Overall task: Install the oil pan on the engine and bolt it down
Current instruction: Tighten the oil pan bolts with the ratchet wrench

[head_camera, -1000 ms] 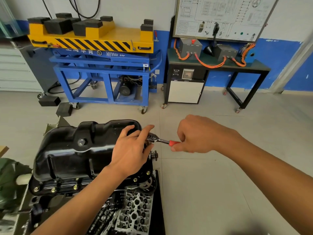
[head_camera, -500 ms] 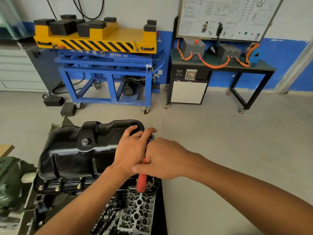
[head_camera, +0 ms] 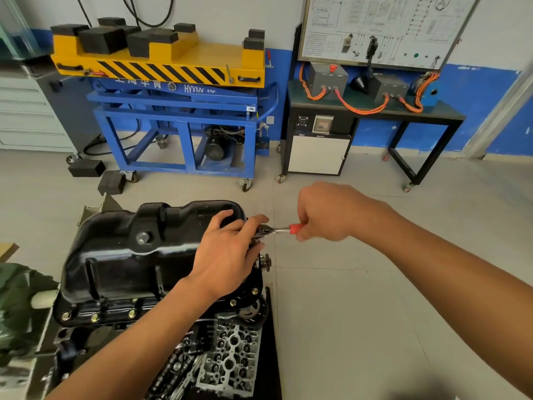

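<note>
Presently the black oil pan (head_camera: pixel 121 255) is seated on the engine (head_camera: pixel 121 327), sump uppermost, with its flange down against the block. Brass-coloured flange bolts (head_camera: pixel 95 317) are in place along the near edge and round the right end, so I judge the job to be at the tightening stage, not the fitting stage. My right hand (head_camera: pixel 326 215) is wrapped in a full fist round the red handle of the ratchet wrench (head_camera: pixel 277 230), which points out to the right, clear of the pan, so the lever has room to swing. My left hand (head_camera: pixel 227 255) lies over the pan's far right corner, fingers fairly straight. The forefinger and thumb bear down on the ratchet head, and the other fingers rest on the pan wall. That pressure is there to hold the socket square on the fastener and stop it riding off when I pull. The bolt being worked is hidden under my left hand, so I cannot tell how far down it is. The drain plug (head_camera: pixel 142 237) is fitted in the pan's side wall. Risk noted: a slipping socket would round the bolt head or bring my knuckles against the flange.
</note>
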`<state>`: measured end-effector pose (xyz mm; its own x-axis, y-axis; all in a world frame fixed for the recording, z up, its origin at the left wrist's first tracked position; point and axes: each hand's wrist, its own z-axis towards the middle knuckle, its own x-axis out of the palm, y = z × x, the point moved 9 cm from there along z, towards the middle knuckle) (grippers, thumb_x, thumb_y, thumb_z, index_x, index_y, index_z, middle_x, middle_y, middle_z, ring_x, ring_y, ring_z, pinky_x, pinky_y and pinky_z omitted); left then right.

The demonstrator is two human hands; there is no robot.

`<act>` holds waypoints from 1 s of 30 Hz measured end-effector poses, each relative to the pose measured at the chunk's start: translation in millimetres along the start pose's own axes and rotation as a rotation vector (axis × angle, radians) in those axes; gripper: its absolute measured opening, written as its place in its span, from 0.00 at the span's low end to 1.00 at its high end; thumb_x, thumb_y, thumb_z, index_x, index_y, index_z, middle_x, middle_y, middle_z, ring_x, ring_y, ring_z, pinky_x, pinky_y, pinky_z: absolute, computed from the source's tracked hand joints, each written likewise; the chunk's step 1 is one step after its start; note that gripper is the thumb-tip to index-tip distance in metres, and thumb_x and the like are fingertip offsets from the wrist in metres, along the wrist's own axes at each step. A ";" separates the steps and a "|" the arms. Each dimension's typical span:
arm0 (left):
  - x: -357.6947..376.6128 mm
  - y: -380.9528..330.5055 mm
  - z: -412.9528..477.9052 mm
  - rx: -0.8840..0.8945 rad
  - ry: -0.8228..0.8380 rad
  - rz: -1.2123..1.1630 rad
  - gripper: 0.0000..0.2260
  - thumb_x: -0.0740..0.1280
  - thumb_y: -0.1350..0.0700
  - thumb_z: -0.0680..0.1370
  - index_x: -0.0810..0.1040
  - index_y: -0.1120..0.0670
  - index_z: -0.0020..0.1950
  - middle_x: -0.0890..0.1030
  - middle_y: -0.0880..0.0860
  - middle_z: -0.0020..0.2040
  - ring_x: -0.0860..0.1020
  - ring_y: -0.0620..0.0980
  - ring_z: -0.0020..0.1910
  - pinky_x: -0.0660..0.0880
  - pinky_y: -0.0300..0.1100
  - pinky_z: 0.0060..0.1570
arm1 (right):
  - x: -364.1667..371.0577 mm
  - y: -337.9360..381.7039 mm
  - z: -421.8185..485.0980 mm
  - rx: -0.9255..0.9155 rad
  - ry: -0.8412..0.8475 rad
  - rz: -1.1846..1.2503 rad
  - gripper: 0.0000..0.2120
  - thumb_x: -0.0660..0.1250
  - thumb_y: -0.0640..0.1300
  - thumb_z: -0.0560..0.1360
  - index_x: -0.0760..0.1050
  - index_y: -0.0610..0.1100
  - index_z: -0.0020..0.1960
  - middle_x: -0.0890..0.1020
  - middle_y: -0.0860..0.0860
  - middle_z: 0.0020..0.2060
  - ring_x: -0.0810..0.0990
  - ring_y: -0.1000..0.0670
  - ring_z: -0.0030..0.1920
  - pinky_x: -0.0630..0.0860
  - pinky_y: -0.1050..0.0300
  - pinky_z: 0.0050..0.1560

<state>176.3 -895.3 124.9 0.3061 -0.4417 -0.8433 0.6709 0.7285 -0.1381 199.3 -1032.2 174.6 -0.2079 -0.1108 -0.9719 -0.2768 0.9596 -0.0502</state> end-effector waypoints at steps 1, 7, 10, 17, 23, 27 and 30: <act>0.1 0.5 -0.2 -0.002 0.001 0.002 0.21 0.72 0.53 0.76 0.71 0.52 0.68 0.83 0.45 0.39 0.82 0.47 0.47 0.59 0.47 0.71 | -7.0 0.4 6.2 0.003 -0.067 -0.035 0.15 0.72 0.58 0.74 0.80 0.47 0.38 0.78 0.51 0.31 0.77 0.49 0.34 0.70 0.57 0.31; 4.7 5.7 -3.0 -0.007 0.018 -0.003 0.34 0.69 0.51 0.78 0.56 0.56 0.79 0.83 0.45 0.41 0.81 0.48 0.48 0.52 0.42 0.72 | -23.7 24.7 31.7 -0.103 -0.279 -0.023 0.04 0.65 0.43 0.78 0.78 0.49 0.50 0.78 0.51 0.43 0.77 0.47 0.45 0.78 0.47 0.44; 4.4 6.4 -3.7 0.006 0.018 -0.001 0.36 0.68 0.51 0.78 0.52 0.56 0.80 0.83 0.46 0.44 0.81 0.49 0.49 0.51 0.41 0.73 | -17.9 32.6 32.0 -0.156 -0.294 -0.013 0.10 0.65 0.50 0.78 0.76 0.49 0.58 0.76 0.51 0.50 0.77 0.47 0.50 0.78 0.46 0.48; 3.0 4.7 0.1 -0.036 -0.010 -0.035 0.29 0.70 0.52 0.77 0.65 0.54 0.75 0.80 0.43 0.36 0.80 0.46 0.45 0.58 0.43 0.71 | -17.8 13.7 6.7 -0.119 -0.278 -0.126 0.20 0.69 0.63 0.73 0.74 0.50 0.33 0.72 0.55 0.29 0.73 0.52 0.30 0.70 0.56 0.29; 0.2 4.0 1.7 -0.065 -0.044 -0.047 0.23 0.73 0.50 0.75 0.74 0.52 0.69 0.84 0.43 0.39 0.82 0.46 0.45 0.60 0.46 0.71 | 13.2 35.0 -15.3 -0.213 -0.021 0.028 0.28 0.67 0.64 0.73 0.67 0.47 0.25 0.68 0.53 0.20 0.69 0.54 0.24 0.63 0.58 0.27; 0.4 6.3 1.2 -0.078 -0.017 -0.040 0.26 0.74 0.55 0.71 0.76 0.54 0.68 0.82 0.45 0.36 0.82 0.48 0.43 0.59 0.46 0.71 | 32.4 73.6 -14.2 -0.285 0.052 0.319 0.27 0.66 0.60 0.76 0.72 0.42 0.26 0.70 0.51 0.20 0.68 0.53 0.22 0.70 0.54 0.28; 0.1 5.6 1.6 -0.051 0.007 -0.022 0.29 0.69 0.55 0.69 0.74 0.56 0.71 0.84 0.47 0.37 0.83 0.49 0.45 0.57 0.45 0.71 | 34.8 90.7 -10.9 -0.263 0.001 0.406 0.28 0.66 0.63 0.75 0.71 0.45 0.25 0.71 0.55 0.18 0.71 0.57 0.22 0.65 0.56 0.27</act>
<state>181.2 -892.2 124.9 0.2866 -0.4540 -0.8436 0.6419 0.7447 -0.1827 156.7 -951.8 138.8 -0.3493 0.2587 -0.9006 -0.4009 0.8274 0.3932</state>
